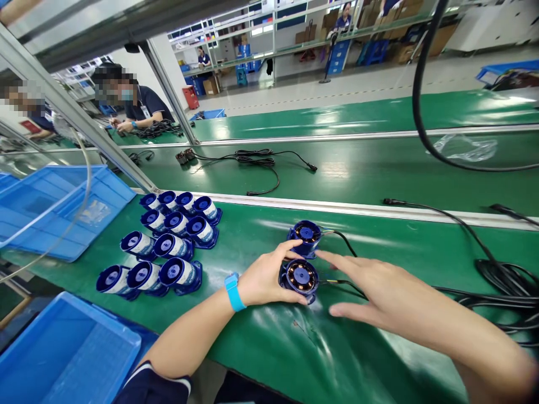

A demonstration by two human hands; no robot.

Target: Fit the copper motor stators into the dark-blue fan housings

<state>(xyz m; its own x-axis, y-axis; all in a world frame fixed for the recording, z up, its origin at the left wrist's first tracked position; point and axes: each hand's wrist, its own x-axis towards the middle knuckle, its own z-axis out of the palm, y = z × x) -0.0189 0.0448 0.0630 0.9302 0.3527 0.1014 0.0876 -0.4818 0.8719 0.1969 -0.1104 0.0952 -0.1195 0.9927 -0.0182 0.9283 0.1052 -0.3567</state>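
Observation:
My left hand (pixel 263 279), with a blue band on its wrist, is wrapped round the nearer blue motor housing (pixel 302 276). Copper windings ring its top, and a black cable (pixel 351 286) leaves its right side. Just behind it stands a second blue motor housing (pixel 307 233) of the same kind, also wired; my left index finger reaches its near edge. To the right of the pair, my right hand (pixel 374 286) hovers with thumb and fingers apart and nothing between them. Its fingertips are close to the housings and pass over the cables.
Several labelled blue housings (pixel 174 272) stand in rows on the left of the green bench (pixel 252 342). Blue bins (pixel 71 342) sit at the left edge. Coiled black cables (pixel 505 286) lie at right. A conveyor (pixel 357 174) carries more cables; co-workers (pixel 143 104) sit beyond.

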